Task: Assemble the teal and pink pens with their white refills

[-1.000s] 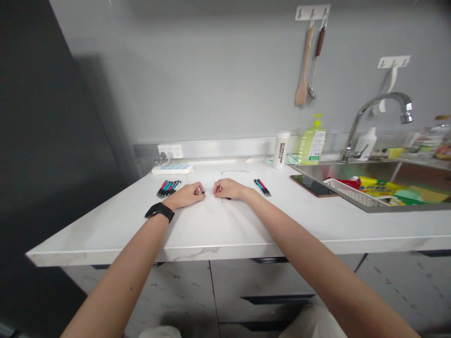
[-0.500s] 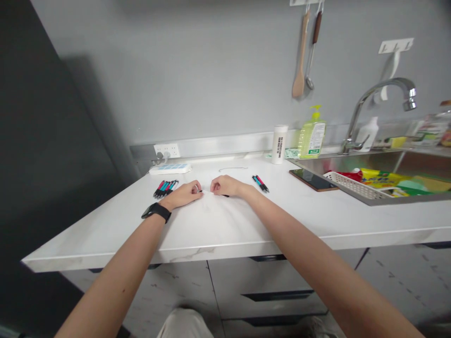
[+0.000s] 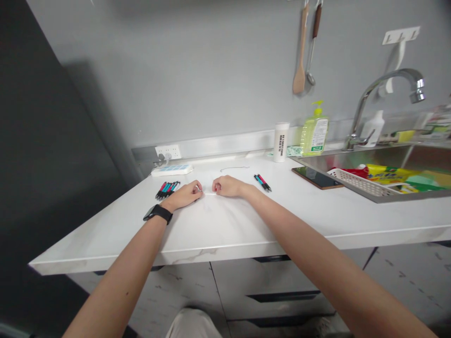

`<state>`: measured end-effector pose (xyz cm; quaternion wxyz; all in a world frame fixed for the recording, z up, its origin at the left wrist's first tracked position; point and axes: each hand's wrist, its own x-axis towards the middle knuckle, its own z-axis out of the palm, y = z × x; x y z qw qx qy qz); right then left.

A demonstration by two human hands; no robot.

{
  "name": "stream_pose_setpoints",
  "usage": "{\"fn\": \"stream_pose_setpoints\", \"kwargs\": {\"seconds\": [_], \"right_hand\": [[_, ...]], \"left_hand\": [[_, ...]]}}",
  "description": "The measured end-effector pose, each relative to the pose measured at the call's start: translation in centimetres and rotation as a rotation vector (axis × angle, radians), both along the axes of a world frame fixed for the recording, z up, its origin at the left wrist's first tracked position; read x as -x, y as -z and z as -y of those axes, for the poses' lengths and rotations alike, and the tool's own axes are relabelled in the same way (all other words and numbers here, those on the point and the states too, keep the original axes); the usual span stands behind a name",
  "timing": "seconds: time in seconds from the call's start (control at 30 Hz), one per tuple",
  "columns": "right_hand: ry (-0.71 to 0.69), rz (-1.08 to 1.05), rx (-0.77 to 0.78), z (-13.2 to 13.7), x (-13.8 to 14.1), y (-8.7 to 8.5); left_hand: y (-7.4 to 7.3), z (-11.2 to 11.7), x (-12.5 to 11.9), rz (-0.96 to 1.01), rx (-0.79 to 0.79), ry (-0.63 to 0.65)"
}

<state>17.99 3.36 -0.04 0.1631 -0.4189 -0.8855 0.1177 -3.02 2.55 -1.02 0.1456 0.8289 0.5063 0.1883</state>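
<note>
- Seemingly, the left hand (image 3: 190,193) and right hand (image 3: 225,186) are pinching a thin whitish stick (image 3: 210,193), likely steadying both ends.
- Slim red-and-teal plastic pens (image 3: 167,189) are lying outside each hand.

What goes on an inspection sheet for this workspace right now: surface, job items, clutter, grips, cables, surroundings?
Surface: white counter, veined front edge.
Job's things: pale strip between the hands, too small to identify; pen cluster left, two pens right.
Clutter: phone, white cylinder, soap bottle.
Grips: left grip and right grip curled, apparently pinching the strip's ends.
Cables: plugs in wall socket; power strip; thin strand, possibly wire.
Surroundings: sink, faucet, hanging spatula.
</note>
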Motion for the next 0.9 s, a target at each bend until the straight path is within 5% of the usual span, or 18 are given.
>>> {"fn": "stream_pose_setpoints", "kwargs": {"seconds": [0.4, 0.7, 0.9], "right_hand": [[0.037, -0.018, 0.041, 0.1, 0.1, -0.3], [-0.122, -0.081, 0.138, 0.0, 0.5, 0.1], [-0.091, 0.003, 0.085, 0.6, 1.1, -0.3]], "left_hand": [[0.3, 0.0, 0.5, 0.017, -0.009, -0.008], [0.5, -0.1, 0.6, -0.001, -0.015, 0.001], [0.4, 0.0, 0.5, -0.019, -0.022, 0.008]]}}
